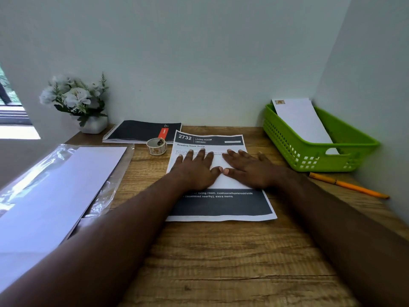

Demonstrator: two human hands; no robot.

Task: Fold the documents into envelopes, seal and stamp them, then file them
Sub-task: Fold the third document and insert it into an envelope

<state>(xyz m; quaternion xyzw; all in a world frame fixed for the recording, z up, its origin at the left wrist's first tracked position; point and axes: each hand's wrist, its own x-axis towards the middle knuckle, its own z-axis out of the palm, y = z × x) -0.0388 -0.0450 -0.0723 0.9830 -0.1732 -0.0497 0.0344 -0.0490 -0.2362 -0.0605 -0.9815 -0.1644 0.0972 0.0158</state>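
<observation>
A printed document (219,204) with dark header and footer bands lies on the wooden desk (221,262). A white folded sheet (221,173) lies across its middle. My left hand (194,169) and my right hand (250,169) press flat on that sheet, fingers spread, thumbs nearly touching. A roll of stamps (156,146) stands just left of the document's top. A pack of white envelopes (55,185) in clear plastic lies at the left. A stamped white envelope (303,120) leans in the green basket (321,158) at the right.
A black spiral notebook (141,131) lies at the back by the wall. A white pot of pale flowers (77,103) stands in the back left corner. An orange pencil (347,185) lies near the desk's right edge, in front of the basket.
</observation>
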